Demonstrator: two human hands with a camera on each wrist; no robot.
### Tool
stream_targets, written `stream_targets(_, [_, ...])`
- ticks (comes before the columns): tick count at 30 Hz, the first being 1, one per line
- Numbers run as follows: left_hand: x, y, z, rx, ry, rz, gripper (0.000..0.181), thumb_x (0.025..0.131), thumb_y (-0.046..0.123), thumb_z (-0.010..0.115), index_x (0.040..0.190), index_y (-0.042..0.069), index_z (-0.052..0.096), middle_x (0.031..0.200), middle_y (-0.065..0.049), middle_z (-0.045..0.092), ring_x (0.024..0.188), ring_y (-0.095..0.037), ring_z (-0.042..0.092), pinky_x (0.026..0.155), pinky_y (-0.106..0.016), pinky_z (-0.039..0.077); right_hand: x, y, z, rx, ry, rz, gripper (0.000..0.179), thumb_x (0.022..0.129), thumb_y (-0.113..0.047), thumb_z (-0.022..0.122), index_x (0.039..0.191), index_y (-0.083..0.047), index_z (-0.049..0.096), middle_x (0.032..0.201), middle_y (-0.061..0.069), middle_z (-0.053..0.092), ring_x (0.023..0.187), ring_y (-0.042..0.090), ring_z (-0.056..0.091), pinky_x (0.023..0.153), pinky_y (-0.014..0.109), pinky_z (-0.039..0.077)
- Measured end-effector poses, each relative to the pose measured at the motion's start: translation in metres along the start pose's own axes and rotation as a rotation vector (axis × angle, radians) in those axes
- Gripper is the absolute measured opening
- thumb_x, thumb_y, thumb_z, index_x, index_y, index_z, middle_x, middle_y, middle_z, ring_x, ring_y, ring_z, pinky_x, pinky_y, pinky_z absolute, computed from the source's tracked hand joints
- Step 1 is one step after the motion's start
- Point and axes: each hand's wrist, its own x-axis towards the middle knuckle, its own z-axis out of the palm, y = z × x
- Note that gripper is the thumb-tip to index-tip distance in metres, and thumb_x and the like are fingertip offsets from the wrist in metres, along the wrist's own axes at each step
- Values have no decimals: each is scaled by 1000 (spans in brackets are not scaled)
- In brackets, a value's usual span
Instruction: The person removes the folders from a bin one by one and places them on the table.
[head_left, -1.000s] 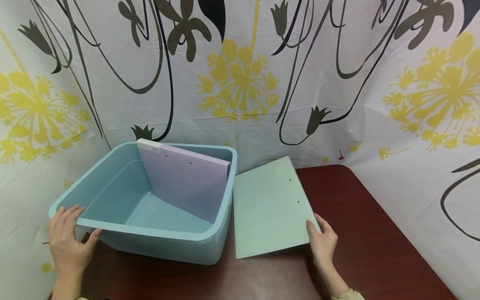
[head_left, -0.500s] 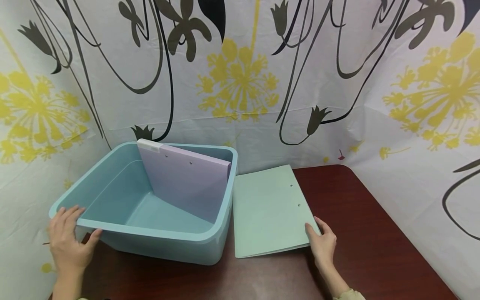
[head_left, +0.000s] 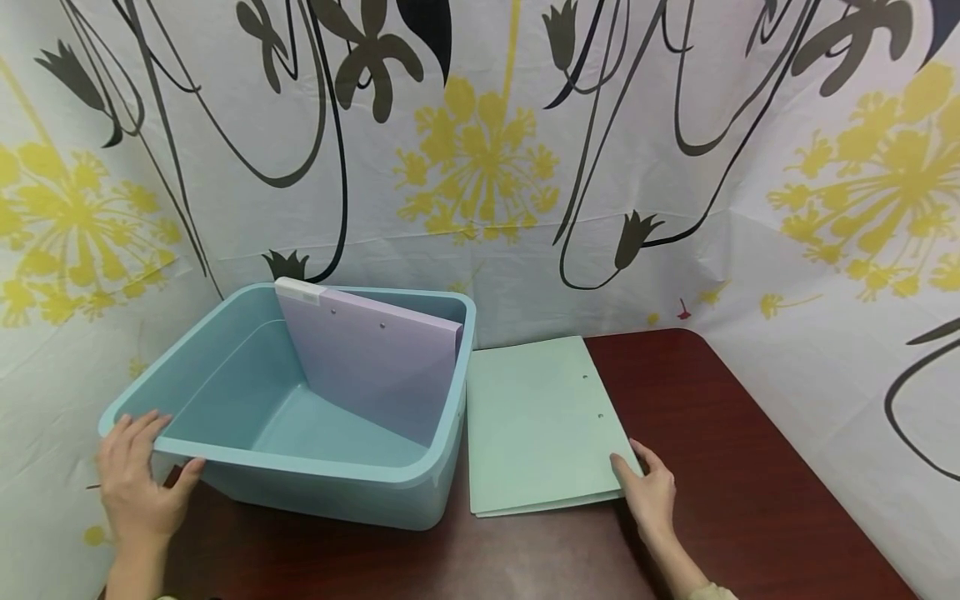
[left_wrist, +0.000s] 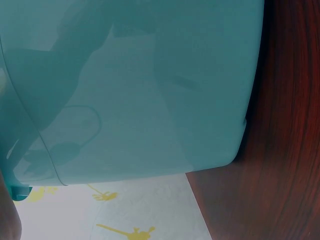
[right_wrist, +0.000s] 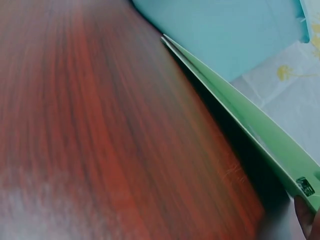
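A light blue plastic bin (head_left: 300, 492) stands on the left of the table. My left hand (head_left: 142, 483) grips its near left corner, fingers over the rim and thumb on the outer wall. Inside the bin a lilac file folder (head_left: 367, 358) stands on edge against the right and back walls. Right of the bin lies a pale green file folder (head_left: 536, 425) with two rivets. My right hand (head_left: 651, 492) pinches its right edge near the front corner, thumb on top. In the right wrist view, the green folder's (right_wrist: 240, 110) covers are slightly parted and its held side is raised off the table.
The dark red-brown wooden table (head_left: 720, 467) extends right of the green folder and has a rounded far right corner. Behind it hangs a white curtain (head_left: 495, 275) printed with yellow and grey flowers, close to the bin's back.
The green folder's far edge has lowered toward the table, so it lies flatter. My right hand has shifted down slightly with it. The left hand and bin have stayed put.
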Motion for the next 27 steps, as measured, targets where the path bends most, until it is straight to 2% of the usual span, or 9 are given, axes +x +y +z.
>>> stream_targets(3, [0,1,0,0,1,1,94,69,76,50,103,-11,58,107,-32,54,121,-43,38,108,-45,19,1,3,-2,-49,-5,-14,47,85,-24,63,124,-1,52,115,19,57,100,22,53,65,7,37])
stream_targets(6, [1,1,0,-2,3,3,93,69,76,50,103,-11,58,107,-32,54,121,-43,38,108,-44,19,1,4,-4,-112,-25,-44,48,83,-22,65,124,1,52,109,21,60,93,24,57,67,17,43])
stream_targets(13, [1,1,0,-8,10,7,93,69,75,50,102,-11,58,106,-32,54,120,-43,38,108,-44,20,3,6,-8,-199,-82,-101,54,80,-18,68,125,6,49,108,27,59,98,34,57,75,36,45])
stream_targets(18, [0,0,0,-5,9,5,93,69,76,50,103,-11,58,107,-32,54,121,-43,38,108,-44,20,6,7,-11,-258,-56,-241,54,77,-15,70,122,8,51,111,28,56,100,38,54,79,49,43])
stream_targets(22, [0,0,0,-7,9,2,93,68,76,50,103,-10,58,107,-32,54,121,-43,38,108,-44,20,11,4,-13,-265,-21,-326,53,75,-13,72,120,8,53,112,27,56,101,38,53,79,50,42])
stream_targets(27, [0,0,0,-9,15,5,93,68,76,51,102,-11,58,106,-32,54,120,-44,38,107,-44,20,16,-3,-14,-279,-15,-347,52,75,-14,72,120,4,54,110,23,58,95,33,57,74,44,45])
